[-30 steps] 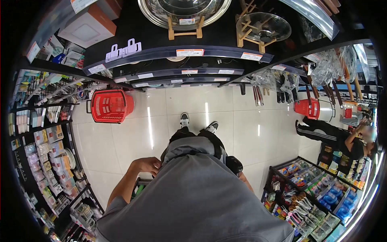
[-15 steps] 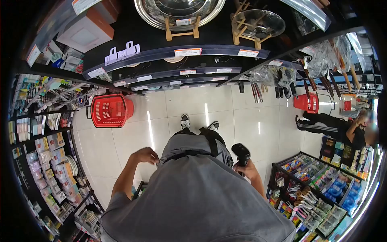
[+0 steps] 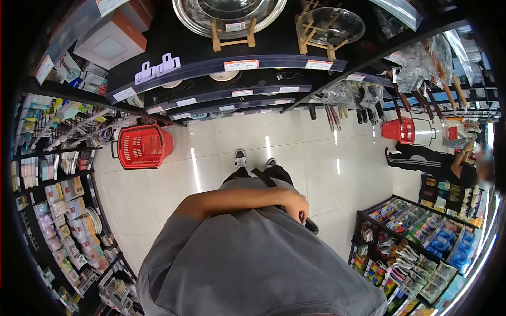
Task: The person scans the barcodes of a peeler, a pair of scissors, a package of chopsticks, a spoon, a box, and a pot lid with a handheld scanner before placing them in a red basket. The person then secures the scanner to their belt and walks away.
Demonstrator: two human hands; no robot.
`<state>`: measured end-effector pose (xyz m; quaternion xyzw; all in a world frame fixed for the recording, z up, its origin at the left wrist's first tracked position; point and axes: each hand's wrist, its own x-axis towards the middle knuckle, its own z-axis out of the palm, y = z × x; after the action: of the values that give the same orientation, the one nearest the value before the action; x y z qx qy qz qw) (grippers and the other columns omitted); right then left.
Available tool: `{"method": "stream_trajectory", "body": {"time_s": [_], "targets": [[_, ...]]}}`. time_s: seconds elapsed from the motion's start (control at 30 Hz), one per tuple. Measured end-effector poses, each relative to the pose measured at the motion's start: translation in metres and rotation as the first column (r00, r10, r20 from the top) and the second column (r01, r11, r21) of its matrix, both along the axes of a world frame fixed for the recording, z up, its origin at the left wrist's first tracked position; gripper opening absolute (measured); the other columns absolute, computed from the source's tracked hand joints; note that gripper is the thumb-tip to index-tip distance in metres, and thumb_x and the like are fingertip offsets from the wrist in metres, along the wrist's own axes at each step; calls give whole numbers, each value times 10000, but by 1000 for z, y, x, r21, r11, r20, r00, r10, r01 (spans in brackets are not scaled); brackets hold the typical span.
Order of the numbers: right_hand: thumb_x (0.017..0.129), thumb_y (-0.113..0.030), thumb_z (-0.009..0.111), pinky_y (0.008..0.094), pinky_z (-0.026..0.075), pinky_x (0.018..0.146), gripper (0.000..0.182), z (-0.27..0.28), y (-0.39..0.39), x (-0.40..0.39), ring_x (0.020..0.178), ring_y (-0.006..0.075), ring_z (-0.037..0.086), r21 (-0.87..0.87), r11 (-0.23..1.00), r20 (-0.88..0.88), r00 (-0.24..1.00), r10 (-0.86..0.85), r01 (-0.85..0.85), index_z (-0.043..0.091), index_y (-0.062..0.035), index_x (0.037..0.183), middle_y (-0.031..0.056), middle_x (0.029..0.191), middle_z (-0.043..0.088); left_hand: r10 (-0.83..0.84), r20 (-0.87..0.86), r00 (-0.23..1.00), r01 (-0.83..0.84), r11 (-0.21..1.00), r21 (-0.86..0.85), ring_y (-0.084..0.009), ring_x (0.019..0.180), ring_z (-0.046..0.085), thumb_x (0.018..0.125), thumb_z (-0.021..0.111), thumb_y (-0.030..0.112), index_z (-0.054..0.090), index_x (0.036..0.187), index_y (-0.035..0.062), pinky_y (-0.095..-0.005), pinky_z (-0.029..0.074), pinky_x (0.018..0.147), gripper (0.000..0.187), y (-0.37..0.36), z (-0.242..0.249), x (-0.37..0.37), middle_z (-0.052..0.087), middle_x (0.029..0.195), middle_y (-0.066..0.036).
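Note:
My left forearm lies across the front of my grey shirt (image 3: 253, 258), and my left hand (image 3: 296, 204) is at my right side. Its fingers curl downward, and whatever they grip, if anything, is hidden. Just below those fingers, the rounded end of a black handheld scanner (image 3: 312, 226) shows beside the shirt. My right hand is out of sight behind my left hand and body. A dark strap (image 3: 263, 178) runs at my waist.
Ahead is a black shelf (image 3: 211, 67) with glass dishes on wooden stands. A red basket (image 3: 138, 147) sits on the floor at left, another red basket (image 3: 399, 131) at right near a person (image 3: 427, 159). A goods rack (image 3: 406, 231) stands at near right.
My left hand has swung from my left side across my body to my right. My right hand, earlier visible holding the scanner, is now hidden; most of the scanner is covered too.

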<state>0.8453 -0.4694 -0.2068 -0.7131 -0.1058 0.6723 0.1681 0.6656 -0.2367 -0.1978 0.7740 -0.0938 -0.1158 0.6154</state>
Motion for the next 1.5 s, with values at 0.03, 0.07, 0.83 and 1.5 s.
{"method": "stream_trajectory", "body": {"time_s": [0.03, 0.07, 0.83, 1.5], "targets": [[660, 6, 714, 309, 479, 572, 348, 0, -6, 4, 616, 169, 595, -6, 1000, 5, 1000, -1, 1, 542, -17, 961, 81, 724, 618, -42, -54, 998, 45, 997, 62, -232, 882, 654, 718, 683, 412, 711, 964, 119, -342, 516, 766, 383, -6, -1, 12, 693, 961, -81], [660, 3, 715, 309, 478, 574, 349, -1, -12, 10, 619, 168, 594, -7, 1000, 12, 1000, 1, -1, 542, -19, 962, 79, 726, 616, -77, -109, 991, 90, 989, 122, -234, 885, 655, 702, 695, 410, 716, 955, 123, -346, 519, 767, 383, -11, -3, 25, 694, 965, -75], [669, -87, 737, 321, 463, 621, 380, -22, -27, 134, 677, 146, 559, 332, 910, 148, 966, 211, -249, 543, -50, 993, 25, 768, 568, 313, -292, 904, -307, 949, 67, -233, 695, 602, 739, 682, 193, 624, 789, 50, -373, 456, 618, 162, -27, 15, 22, 635, 720, -84], [610, -131, 802, 322, 479, 673, 335, 18, 131, 122, 702, 199, 628, 384, 448, 158, 535, 830, -807, 606, 8, 843, 88, 700, 651, 677, -509, 531, -673, 702, 231, -268, 773, 579, 695, 709, 87, 615, 793, 17, -336, 453, 692, 153, -100, 47, -63, 586, 802, -114]]}}
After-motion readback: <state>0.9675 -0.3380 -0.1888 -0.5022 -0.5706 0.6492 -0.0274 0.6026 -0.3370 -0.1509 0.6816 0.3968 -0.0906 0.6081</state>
